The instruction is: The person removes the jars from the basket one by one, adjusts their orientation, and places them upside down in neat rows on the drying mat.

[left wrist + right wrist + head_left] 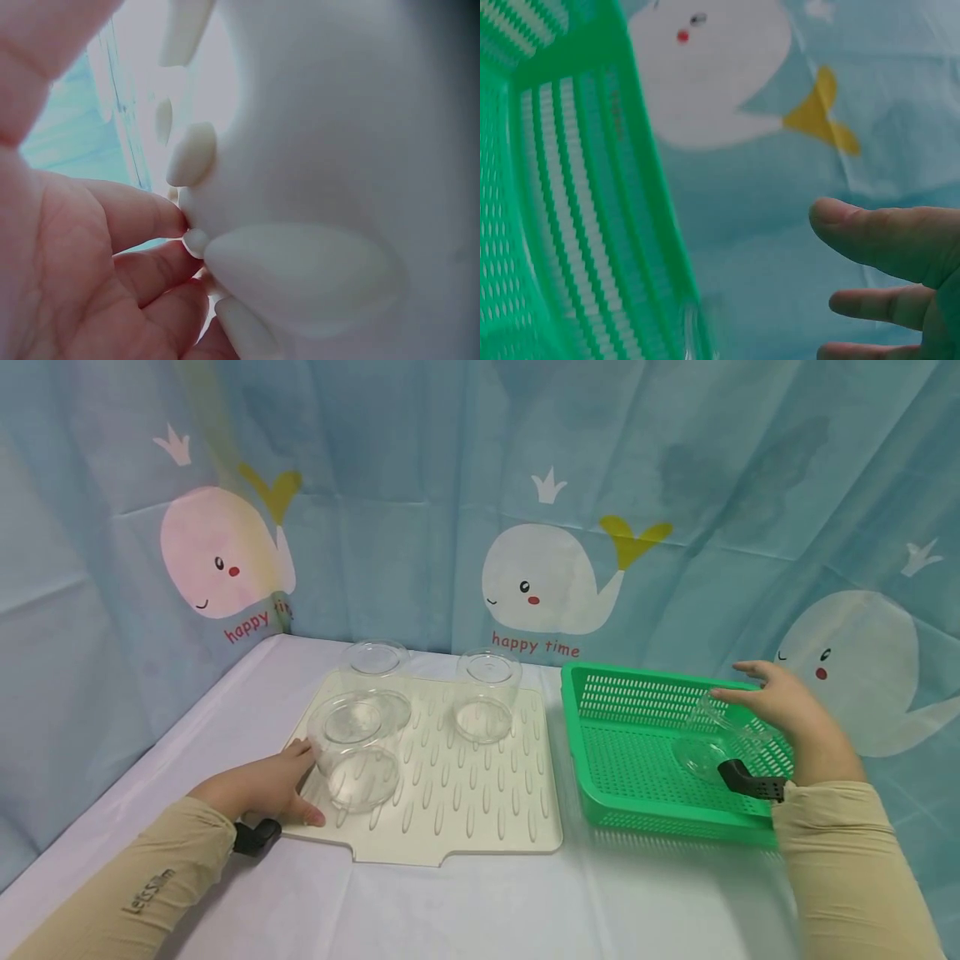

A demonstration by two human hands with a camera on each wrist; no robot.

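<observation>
Three clear round containers stand on the cream drying board in the head view: a front-left container (353, 781), a back-left container (375, 658) and a right container (485, 718). My left hand (272, 782) rests at the left edge of the drying board (480, 827), beside the front-left one. In the left wrist view its fingers (139, 214) touch the ridged surface. Over the green basket (622, 802) is my right hand (787, 706), thumb and fingers spread apart. Below it, clear container ware (701, 756) lies inside the basket. The right wrist view shows nothing between the fingers (885, 232).
A white cloth (525, 902) covers the table. Behind it hangs a blue curtain (420, 527) printed with whales, reaching down the left and right sides too. The basket stands just right of the board, with a narrow gap between them.
</observation>
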